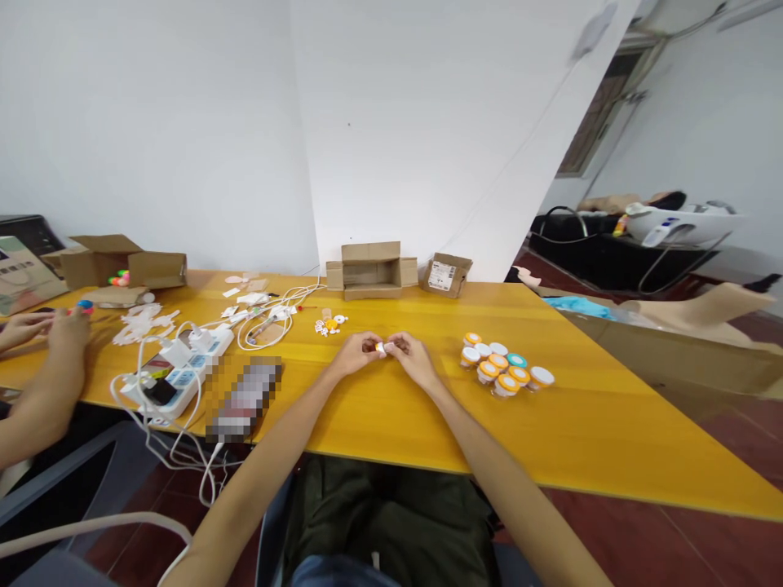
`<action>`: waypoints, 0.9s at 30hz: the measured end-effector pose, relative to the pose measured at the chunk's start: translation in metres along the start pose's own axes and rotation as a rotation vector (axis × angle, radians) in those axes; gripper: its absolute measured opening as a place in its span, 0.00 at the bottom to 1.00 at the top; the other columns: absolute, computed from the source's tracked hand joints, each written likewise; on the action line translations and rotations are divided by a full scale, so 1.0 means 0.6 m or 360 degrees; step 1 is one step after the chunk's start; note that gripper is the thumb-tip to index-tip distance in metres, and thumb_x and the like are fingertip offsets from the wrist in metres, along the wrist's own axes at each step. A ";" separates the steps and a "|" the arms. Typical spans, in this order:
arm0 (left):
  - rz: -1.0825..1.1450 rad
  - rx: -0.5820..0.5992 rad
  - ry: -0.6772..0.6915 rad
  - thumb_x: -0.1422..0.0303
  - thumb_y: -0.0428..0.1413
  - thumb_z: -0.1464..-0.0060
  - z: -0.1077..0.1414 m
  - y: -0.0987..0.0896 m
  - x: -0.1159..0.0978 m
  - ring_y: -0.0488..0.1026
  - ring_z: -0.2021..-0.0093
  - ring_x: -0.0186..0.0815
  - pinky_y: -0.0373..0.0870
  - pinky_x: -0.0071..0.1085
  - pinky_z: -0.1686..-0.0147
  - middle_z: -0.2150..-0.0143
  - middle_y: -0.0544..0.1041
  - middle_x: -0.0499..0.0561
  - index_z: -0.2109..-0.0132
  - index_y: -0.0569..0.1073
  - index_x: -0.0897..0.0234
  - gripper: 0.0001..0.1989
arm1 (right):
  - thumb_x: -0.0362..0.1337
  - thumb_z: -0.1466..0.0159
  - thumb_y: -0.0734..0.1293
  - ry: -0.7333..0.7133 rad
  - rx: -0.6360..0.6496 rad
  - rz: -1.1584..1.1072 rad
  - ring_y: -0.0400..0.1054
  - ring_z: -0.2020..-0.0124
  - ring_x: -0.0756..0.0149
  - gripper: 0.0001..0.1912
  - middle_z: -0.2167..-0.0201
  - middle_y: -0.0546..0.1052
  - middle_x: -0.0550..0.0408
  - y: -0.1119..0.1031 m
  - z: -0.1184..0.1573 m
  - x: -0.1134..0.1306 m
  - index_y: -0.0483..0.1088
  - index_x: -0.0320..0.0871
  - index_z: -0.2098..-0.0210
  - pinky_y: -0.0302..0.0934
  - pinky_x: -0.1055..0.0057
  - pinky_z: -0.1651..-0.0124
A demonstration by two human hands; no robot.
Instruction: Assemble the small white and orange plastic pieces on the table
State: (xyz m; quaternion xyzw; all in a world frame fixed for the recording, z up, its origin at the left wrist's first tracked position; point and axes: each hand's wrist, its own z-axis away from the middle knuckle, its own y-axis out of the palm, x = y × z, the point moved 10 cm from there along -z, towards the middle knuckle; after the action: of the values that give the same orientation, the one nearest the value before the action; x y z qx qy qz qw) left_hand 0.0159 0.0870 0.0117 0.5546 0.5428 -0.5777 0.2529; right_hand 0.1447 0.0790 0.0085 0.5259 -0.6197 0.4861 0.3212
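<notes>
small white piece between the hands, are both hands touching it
Touching. In the head view the fingertips of the left hand and right hand meet on the small white piece, pinching it from both sides above the yellow table.

- open box (371, 271), top centre, small box (447, 274) just right of it
- jars (505, 367) clustered right of centre
- power strip (177, 371) and cables (269, 316), left
- co-worker's hands (37, 330), far left
</notes>
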 end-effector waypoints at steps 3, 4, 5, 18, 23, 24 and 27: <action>0.0041 0.0005 -0.0013 0.61 0.67 0.55 0.000 -0.002 -0.001 0.73 0.69 0.33 0.70 0.29 0.66 0.69 0.78 0.48 0.61 0.78 0.64 0.16 | 0.46 0.42 0.67 -0.0058 0.0055 0.0005 0.76 0.61 0.59 0.11 0.64 0.80 0.54 0.010 0.001 0.009 0.70 0.47 0.64 0.70 0.62 0.56; 0.0052 0.0008 -0.0018 0.60 0.67 0.56 -0.001 -0.002 -0.001 0.74 0.69 0.33 0.70 0.29 0.65 0.69 0.79 0.48 0.61 0.78 0.64 0.16 | 0.45 0.42 0.66 -0.0064 0.0057 0.0023 0.76 0.59 0.59 0.11 0.62 0.80 0.53 0.011 0.002 0.011 0.70 0.47 0.63 0.70 0.62 0.55; 0.0060 0.0008 -0.0022 0.60 0.68 0.56 0.000 -0.002 -0.001 0.74 0.69 0.33 0.70 0.30 0.65 0.70 0.78 0.47 0.61 0.78 0.64 0.17 | 0.45 0.42 0.67 -0.0057 0.0043 0.0051 0.76 0.59 0.59 0.12 0.60 0.80 0.52 0.011 0.003 0.012 0.70 0.47 0.62 0.70 0.62 0.55; 0.0093 0.0011 -0.0045 0.63 0.68 0.57 -0.003 -0.004 0.004 0.72 0.69 0.31 0.69 0.29 0.64 0.71 0.77 0.46 0.63 0.76 0.65 0.15 | 0.42 0.34 0.61 -0.0084 0.0057 0.0657 0.75 0.58 0.58 0.09 0.61 0.81 0.52 -0.001 0.014 0.031 0.72 0.48 0.62 0.67 0.62 0.52; 0.0159 0.0023 -0.0045 0.62 0.70 0.59 -0.003 -0.005 0.002 0.72 0.71 0.31 0.69 0.29 0.65 0.72 0.76 0.45 0.64 0.76 0.65 0.17 | 0.43 0.39 0.67 -0.0282 0.0091 0.0450 0.74 0.58 0.59 0.10 0.58 0.80 0.53 0.007 0.018 0.040 0.72 0.48 0.58 0.67 0.64 0.53; 0.0180 0.0027 -0.0050 0.62 0.70 0.60 -0.003 -0.005 0.001 0.72 0.70 0.31 0.69 0.29 0.65 0.72 0.76 0.45 0.64 0.75 0.65 0.17 | 0.44 0.38 0.68 -0.0239 0.0052 0.0457 0.74 0.59 0.59 0.11 0.59 0.80 0.52 0.003 0.017 0.035 0.72 0.48 0.59 0.67 0.64 0.54; 0.0247 0.0038 -0.0068 0.62 0.71 0.61 -0.002 -0.003 0.001 0.74 0.69 0.32 0.71 0.30 0.63 0.71 0.77 0.46 0.65 0.75 0.64 0.18 | 0.47 0.37 0.67 -0.0091 -0.0035 0.0536 0.73 0.63 0.59 0.10 0.65 0.79 0.53 -0.006 0.013 0.019 0.72 0.48 0.63 0.66 0.66 0.59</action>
State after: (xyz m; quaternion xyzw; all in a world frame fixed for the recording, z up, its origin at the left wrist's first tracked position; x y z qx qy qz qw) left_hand 0.0142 0.0887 0.0118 0.5854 0.4858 -0.5746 0.3020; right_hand 0.1462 0.0677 0.0170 0.4246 -0.7132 0.5111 0.2231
